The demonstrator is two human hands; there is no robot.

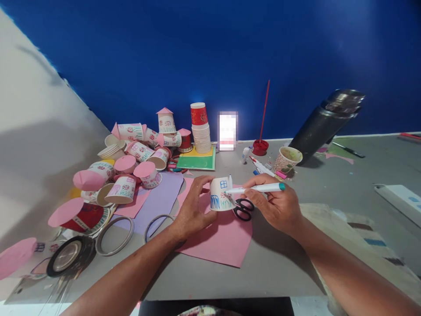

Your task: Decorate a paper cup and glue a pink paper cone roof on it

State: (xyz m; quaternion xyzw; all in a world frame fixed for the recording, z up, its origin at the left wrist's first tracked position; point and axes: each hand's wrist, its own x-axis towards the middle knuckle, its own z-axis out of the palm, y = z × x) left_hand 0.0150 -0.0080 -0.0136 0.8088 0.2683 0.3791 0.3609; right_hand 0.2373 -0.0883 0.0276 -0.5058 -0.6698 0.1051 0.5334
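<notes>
Red cup [198, 116] — gold marks too small to read | my left hand [193, 210] half-curled, gripping the decorated cup [217, 193] over pink paper [220, 243] | my right hand [279, 205] pinching a marker [263, 188] — tip at cup

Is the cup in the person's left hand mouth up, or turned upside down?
Upside down: in the left hand, the white cup has its wider end below and its narrower end on top.

The left grip [192, 211] and right grip [279, 204] are bare hands with slender, jointed fingers [201, 180]. Behind them, the left forearm [134, 265] and right forearm [342, 265] are likewise uncovered, rounded, and narrowing toward each grip.
</notes>
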